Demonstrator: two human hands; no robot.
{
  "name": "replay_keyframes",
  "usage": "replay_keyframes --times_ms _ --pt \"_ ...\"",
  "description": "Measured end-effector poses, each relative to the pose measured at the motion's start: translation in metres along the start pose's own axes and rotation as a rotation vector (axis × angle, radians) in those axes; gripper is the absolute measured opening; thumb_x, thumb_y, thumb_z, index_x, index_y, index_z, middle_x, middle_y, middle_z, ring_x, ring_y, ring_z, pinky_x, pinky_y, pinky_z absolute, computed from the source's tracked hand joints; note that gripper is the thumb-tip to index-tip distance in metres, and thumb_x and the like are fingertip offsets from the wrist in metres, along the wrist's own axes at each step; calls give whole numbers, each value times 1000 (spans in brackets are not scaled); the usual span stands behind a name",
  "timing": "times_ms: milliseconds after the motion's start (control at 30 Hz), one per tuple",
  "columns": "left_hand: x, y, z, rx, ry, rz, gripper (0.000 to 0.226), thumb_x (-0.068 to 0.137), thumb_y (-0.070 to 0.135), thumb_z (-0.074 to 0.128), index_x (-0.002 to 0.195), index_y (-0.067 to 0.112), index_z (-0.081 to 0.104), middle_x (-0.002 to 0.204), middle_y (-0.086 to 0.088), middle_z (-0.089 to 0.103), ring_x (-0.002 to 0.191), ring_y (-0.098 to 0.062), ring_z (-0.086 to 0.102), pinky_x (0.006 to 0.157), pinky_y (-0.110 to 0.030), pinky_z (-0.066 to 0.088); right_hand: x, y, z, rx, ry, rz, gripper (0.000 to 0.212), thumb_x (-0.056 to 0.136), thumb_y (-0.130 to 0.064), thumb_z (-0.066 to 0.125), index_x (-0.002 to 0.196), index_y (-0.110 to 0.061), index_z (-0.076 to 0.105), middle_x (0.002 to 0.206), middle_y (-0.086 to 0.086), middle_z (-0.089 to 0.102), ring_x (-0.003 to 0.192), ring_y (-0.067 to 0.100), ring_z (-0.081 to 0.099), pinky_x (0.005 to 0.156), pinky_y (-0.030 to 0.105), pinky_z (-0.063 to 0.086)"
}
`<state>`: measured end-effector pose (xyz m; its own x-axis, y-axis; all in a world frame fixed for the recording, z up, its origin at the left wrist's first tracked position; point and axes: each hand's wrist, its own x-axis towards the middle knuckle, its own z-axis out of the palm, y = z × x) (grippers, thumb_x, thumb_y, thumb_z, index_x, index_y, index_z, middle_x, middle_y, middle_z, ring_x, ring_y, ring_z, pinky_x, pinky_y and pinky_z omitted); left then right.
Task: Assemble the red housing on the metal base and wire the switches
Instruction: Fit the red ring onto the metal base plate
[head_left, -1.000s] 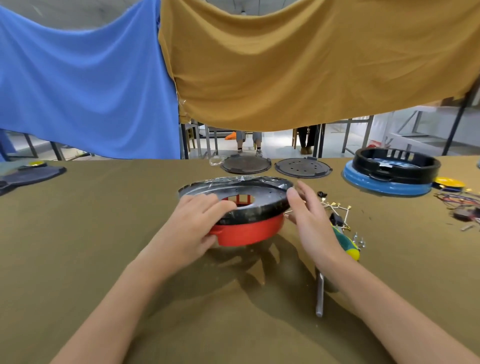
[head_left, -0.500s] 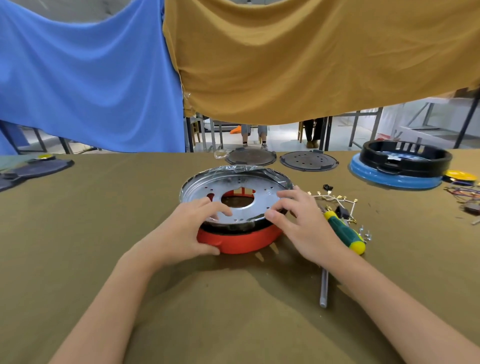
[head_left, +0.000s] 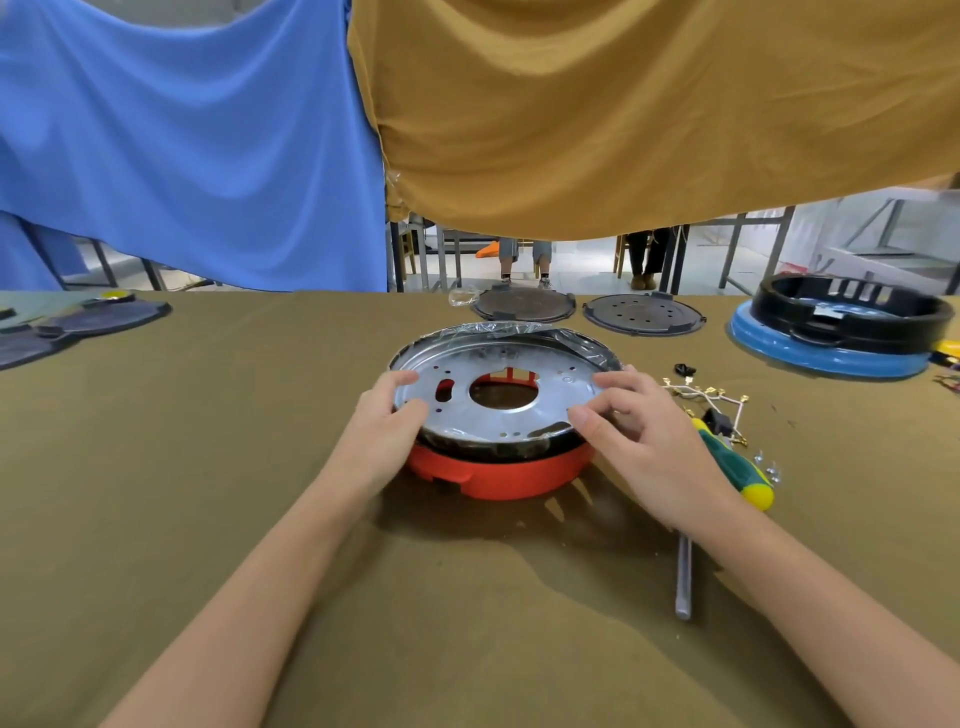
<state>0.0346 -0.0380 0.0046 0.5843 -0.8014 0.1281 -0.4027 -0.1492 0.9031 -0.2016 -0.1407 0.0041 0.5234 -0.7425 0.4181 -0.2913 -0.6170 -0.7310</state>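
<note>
Fingers (head_left: 402, 382) now grip metal base (head_left: 498, 410) rim, w/ plate tilted nearer.

A single wide-angle camera sits on the person's head, looking forward and down across the olive-covered table (head_left: 156, 519). Both forearms enter from the bottom edge, with the left hand (head_left: 384, 426) and right hand (head_left: 654, 441) close below the lens at centre frame. The far table edge and hanging cloths (head_left: 623, 104) fill the upper half. Straight lines bow near the borders.
</note>
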Motion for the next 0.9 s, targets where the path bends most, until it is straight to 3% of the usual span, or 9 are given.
replay_keyframes --times_ms 100,233,333,400,467,567,633,733,900 --pt "0 -1 1 -41 15 9 50 86 25 46 135 33 50 140 -8 50 129 -22 48 109 -40 39 -2 0 5 76 134 82 18 88 -47 65 96 -31 66 141 -9 38 129 -4 35 100 10 30" --pt "-1 -4 7 -122 55 14 48 88 20 44 134 33 48 137 -7 53 124 -24 52 98 -38 42 1 3 11 447 95 350 71 88 -35 71 148 -31 33 143 -13 45 124 8 52 102 34 45" --pt "-4 -3 12 -202 106 68 50 82 21 44 130 35 50 130 -9 57 108 -24 55 95 -42 44 2 6 14 675 -36 338 41 86 -21 68 123 -34 58 123 -7 69 108 9 67 98 39 52" --pt "-6 0 14 -247 149 153 53 82 15 45 130 36 49 122 -2 56 103 -16 53 97 -41 45 2 7 14 674 -4 259 48 77 -20 66 122 -34 60 119 -4 71 113 18 66 102 48 50" --pt "-8 3 15 -291 157 236 64 80 8 46 138 34 41 134 5 53 119 -10 53 102 -31 47 2 7 13 623 56 175 60 73 -19 65 129 -37 55 123 -5 68 118 21 62 102 50 49" --pt "-6 4 14 -381 165 259 86 83 -6 49 153 34 19 139 18 47 119 6 54 89 -12 49 1 4 12 581 107 86 69 73 -18 65 136 -41 48 128 -9 64 124 17 57 104 49 47" --pt "-6 4 12 -426 169 241 94 76 -4 50 157 30 18 142 14 48 122 1 55 94 -21 51 0 5 13 579 108 41 69 76 -16 64 138 -40 46 130 -10 63 125 15 57 105 47 47" --pt "-9 8 11 -460 135 257 89 66 -1 48 148 32 40 146 -5 47 134 -23 49 111 -52 43 -1 7 13 578 116 6 71 82 -7 63 143 -38 41 129 -16 62 123 6 57 103 34 50" --pt "-10 9 11 -435 173 270 90 65 2 49 150 28 36 149 -5 43 134 -21 48 113 -53 39 -2 5 13 575 139 -45 71 91 7 56 147 -32 37 131 -19 60 124 2 54 96 16 48"
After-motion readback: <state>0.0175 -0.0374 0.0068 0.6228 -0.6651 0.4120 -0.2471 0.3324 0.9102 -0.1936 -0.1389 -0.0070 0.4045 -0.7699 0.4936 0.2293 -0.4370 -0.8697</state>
